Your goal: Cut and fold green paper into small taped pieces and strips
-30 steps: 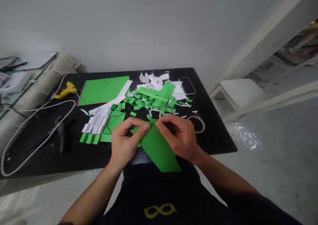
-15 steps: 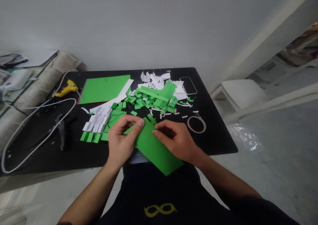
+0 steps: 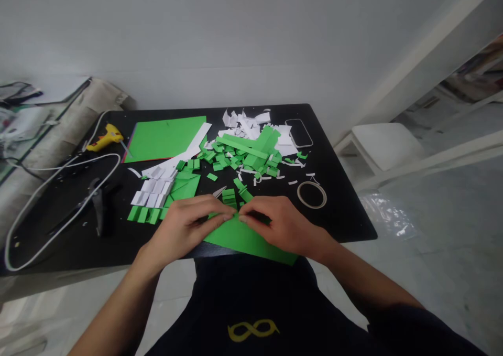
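A green paper sheet (image 3: 251, 241) lies at the near edge of the black table (image 3: 346, 214), hanging slightly over it. My left hand (image 3: 184, 229) and my right hand (image 3: 277, 225) both press down on its far edge, fingertips meeting at the middle and pinching the paper. Just beyond my fingers lie small green folded pieces (image 3: 232, 193) and what looks like a scissors tip (image 3: 218, 191).
A pile of green and white paper scraps (image 3: 247, 154) covers the table's middle. A big green sheet (image 3: 165, 138), a yellow glue gun (image 3: 104, 138) and white cable (image 3: 58, 209) are at left. A tape ring (image 3: 312, 194) and a phone (image 3: 298, 132) lie right.
The green sheet has been lowered from a tilted, held-up pose to lie nearly flat on the table edge. Both hands came down with it and closer together.
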A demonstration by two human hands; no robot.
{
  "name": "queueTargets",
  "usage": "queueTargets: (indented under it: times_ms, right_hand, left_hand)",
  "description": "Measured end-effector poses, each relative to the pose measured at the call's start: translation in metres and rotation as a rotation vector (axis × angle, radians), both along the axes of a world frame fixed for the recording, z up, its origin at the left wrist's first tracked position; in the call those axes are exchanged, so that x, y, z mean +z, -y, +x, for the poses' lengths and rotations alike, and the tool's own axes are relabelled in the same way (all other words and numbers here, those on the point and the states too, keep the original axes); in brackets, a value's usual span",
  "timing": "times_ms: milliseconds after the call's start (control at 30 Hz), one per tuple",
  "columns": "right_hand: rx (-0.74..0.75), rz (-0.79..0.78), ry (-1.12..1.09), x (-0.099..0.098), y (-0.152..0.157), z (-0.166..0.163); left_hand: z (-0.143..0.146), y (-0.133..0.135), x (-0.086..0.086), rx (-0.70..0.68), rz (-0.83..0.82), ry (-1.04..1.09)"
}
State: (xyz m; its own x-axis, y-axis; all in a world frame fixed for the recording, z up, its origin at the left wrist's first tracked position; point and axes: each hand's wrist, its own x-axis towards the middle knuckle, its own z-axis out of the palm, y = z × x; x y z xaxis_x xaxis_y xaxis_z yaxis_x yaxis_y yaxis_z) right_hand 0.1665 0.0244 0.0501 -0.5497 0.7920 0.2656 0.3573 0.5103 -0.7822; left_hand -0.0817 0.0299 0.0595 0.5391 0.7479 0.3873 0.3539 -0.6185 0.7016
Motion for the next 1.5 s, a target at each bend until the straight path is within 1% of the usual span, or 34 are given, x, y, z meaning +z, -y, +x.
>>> queueTargets:
  times_ms: [33, 133, 367, 467, 600, 633, 700, 767, 833, 900, 1000, 1100, 1200, 1300, 1400, 1500]
  right_hand:
    - [0.0, -0.007, 0.007, 0.0, 0.0, 0.001]
    - [-0.015, -0.051, 0.019, 0.0, 0.0, 0.009]
    - [-0.105, -0.175, 0.01, 0.001, -0.003, 0.043]
    - [-0.206, -0.204, -0.08, -0.004, -0.001, 0.048]
    - [-0.394, -0.227, -0.28, -0.01, 0.003, 0.041]
    - [-0.429, -0.225, -0.316, -0.01, 0.004, 0.038]
    - [-0.468, -0.213, -0.352, -0.008, 0.006, 0.033]
    - [-0.462, -0.196, -0.359, -0.005, 0.006, 0.028]
    - [-0.427, -0.176, -0.354, -0.002, 0.006, 0.022]
    - [-0.387, -0.161, -0.328, -0.001, 0.005, 0.017]
    - [-0.344, -0.154, -0.303, -0.002, 0.004, 0.009]
    - [-0.331, -0.18, -0.35, -0.001, 0.005, 0.004]
    - [-0.381, -0.242, -0.442, 0.003, 0.006, 0.002]
    - [-0.463, -0.281, -0.537, 0.007, 0.008, 0.0]
    - [-0.515, -0.268, -0.588, 0.008, 0.01, -0.001]
    - [-0.542, -0.225, -0.587, 0.009, 0.011, -0.003]
  left_hand:
    - [-0.002, 0.001, -0.001, 0.008, 0.007, 0.006]
    - [-0.006, 0.004, -0.005, 0.09, 0.038, 0.06]
    - [-0.019, 0.011, -0.012, 0.28, 0.065, 0.159]
    - [-0.026, 0.014, -0.018, 0.379, 0.047, 0.178]
    - [-0.037, 0.016, -0.025, 0.463, 0.001, 0.15]
    - [-0.04, 0.016, -0.025, 0.456, -0.01, 0.12]
    - [-0.043, 0.015, -0.023, 0.393, -0.029, 0.031]
    - [-0.04, 0.014, -0.018, 0.316, -0.017, -0.077]
    - [-0.029, 0.015, -0.012, 0.278, 0.05, -0.159]
    - [-0.011, 0.016, -0.008, 0.255, 0.143, -0.181]
    - [0.016, 0.017, -0.006, 0.203, 0.213, -0.124]
    - [0.034, 0.016, -0.008, 0.192, 0.213, -0.024]
    - [0.039, 0.015, -0.011, 0.206, 0.17, 0.084]
    - [0.04, 0.016, -0.012, 0.271, 0.159, 0.161]
    - [0.041, 0.018, -0.013, 0.315, 0.161, 0.191]
    - [0.043, 0.019, -0.014, 0.336, 0.146, 0.211]
